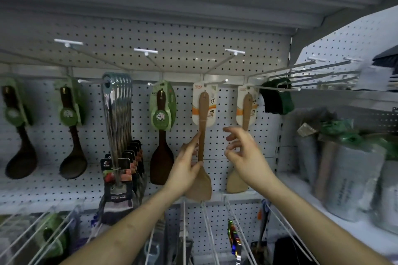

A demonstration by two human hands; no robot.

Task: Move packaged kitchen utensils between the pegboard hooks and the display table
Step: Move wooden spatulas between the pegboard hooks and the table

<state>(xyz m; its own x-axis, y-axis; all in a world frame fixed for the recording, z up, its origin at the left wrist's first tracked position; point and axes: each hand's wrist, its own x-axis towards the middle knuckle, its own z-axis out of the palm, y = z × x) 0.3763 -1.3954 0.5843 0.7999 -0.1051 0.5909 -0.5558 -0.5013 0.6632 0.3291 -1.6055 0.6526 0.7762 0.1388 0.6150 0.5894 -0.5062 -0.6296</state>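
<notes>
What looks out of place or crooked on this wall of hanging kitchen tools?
Nothing stands out. The packaged utensils hang straight on the pegboard hooks, none fallen or visibly torn. The left hand holds the handle of one light wooden spatula, which hangs on its hook; the right hand is open beside it.

Plastic-wrapped bundles (353, 180) (green-topped) crowd the side shelf (355, 229) — blurred.

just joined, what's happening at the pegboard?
A person's left hand holds the handle of a light wooden spatula on a white-and-orange card, which hangs from a pegboard hook. The right hand is open beside it, gripping nothing, in front of a second matching spatula on the next hook.
</notes>
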